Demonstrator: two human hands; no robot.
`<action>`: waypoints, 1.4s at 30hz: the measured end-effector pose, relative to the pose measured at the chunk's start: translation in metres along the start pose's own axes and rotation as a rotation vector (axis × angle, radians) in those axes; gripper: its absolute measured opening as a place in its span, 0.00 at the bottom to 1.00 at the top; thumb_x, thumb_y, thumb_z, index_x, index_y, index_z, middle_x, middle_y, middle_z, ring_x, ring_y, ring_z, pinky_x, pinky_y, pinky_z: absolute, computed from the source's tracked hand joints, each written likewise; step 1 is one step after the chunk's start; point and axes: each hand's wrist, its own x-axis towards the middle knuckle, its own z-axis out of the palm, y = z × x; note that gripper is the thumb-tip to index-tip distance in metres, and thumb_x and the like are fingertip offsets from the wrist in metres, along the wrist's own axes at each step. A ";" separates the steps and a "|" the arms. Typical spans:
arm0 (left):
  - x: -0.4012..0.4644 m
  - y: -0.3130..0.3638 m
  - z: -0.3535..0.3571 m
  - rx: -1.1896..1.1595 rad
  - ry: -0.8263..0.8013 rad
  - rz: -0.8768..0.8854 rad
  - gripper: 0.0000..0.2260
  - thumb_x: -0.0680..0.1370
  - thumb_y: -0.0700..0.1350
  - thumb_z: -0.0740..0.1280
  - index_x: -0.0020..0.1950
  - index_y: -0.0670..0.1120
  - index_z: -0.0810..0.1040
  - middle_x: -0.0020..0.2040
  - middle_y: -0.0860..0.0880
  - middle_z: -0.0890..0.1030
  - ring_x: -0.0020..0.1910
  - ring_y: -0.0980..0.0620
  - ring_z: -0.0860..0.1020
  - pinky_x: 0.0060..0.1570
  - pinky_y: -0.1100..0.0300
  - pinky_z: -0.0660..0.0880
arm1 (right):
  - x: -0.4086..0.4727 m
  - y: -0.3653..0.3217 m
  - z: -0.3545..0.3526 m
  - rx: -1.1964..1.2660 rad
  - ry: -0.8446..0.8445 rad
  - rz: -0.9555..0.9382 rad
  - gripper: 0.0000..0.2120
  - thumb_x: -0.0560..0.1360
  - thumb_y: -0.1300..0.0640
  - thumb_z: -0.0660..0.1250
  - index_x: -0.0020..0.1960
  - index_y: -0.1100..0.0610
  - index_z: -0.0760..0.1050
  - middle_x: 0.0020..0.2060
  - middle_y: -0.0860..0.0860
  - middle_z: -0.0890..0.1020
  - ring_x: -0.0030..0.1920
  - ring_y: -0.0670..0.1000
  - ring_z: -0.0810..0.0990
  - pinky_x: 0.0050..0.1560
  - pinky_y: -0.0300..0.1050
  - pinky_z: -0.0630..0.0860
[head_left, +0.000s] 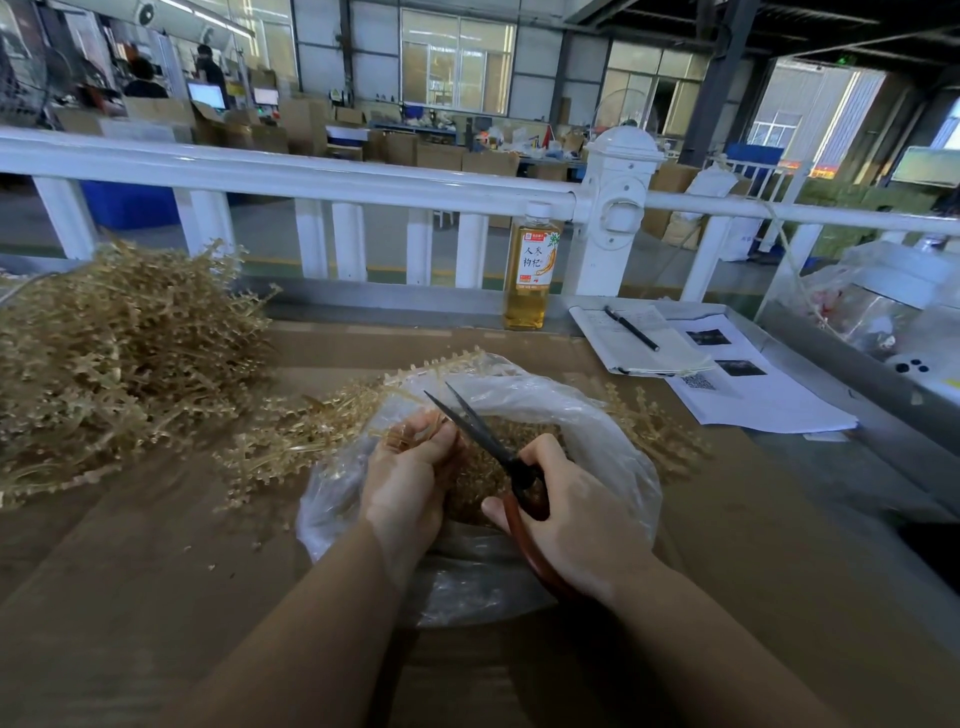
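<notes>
The left hand (408, 483), closest to the worktop's (156, 597) near edge, has its fingers curled round one small tan plastic sprig (401, 436) and grips it tightly. Just right of it, the right hand (571, 525) holds one pair of scissors (480, 425) by the red handles. The two dark blades are parted, and their tips sit just beside the sprig. Both hands are over one clear plastic bag (587, 415), which lies open near the middle of the worktop with tan bits inside it.

More loose sprigs (291, 441) fan out around the bag on both sides. One large heap of the same sprigs (119, 353) fills the left edge.

At the far edge one bottle (525, 270) of amber drink stands upright against a white railing (311, 174). To its right lies one notebook (641, 345) with one black pen (631, 328) resting on it. The notebook overlaps a stack of printed sheets (763, 402) near the far right corner.

The sprig lies partly behind the left hand's fingers.
</notes>
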 end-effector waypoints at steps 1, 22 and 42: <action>0.000 0.000 0.000 0.007 0.002 -0.003 0.13 0.76 0.30 0.62 0.37 0.45 0.71 0.38 0.45 0.78 0.37 0.52 0.79 0.38 0.62 0.77 | 0.000 0.001 0.001 0.003 0.003 -0.016 0.19 0.71 0.38 0.68 0.53 0.46 0.65 0.44 0.41 0.76 0.45 0.42 0.75 0.42 0.31 0.68; 0.001 0.000 0.000 0.200 -0.014 -0.005 0.14 0.75 0.29 0.63 0.32 0.42 0.76 0.32 0.46 0.82 0.33 0.52 0.82 0.33 0.63 0.79 | 0.001 0.004 0.001 -0.021 -0.020 -0.069 0.20 0.73 0.36 0.65 0.54 0.49 0.64 0.45 0.46 0.77 0.46 0.46 0.76 0.45 0.41 0.71; -0.001 0.002 -0.001 0.231 -0.057 -0.080 0.12 0.77 0.32 0.63 0.59 0.30 0.74 0.52 0.34 0.80 0.50 0.40 0.80 0.54 0.48 0.77 | 0.004 0.002 0.001 -0.042 -0.029 -0.053 0.19 0.73 0.37 0.65 0.52 0.45 0.60 0.44 0.43 0.76 0.44 0.44 0.74 0.40 0.36 0.66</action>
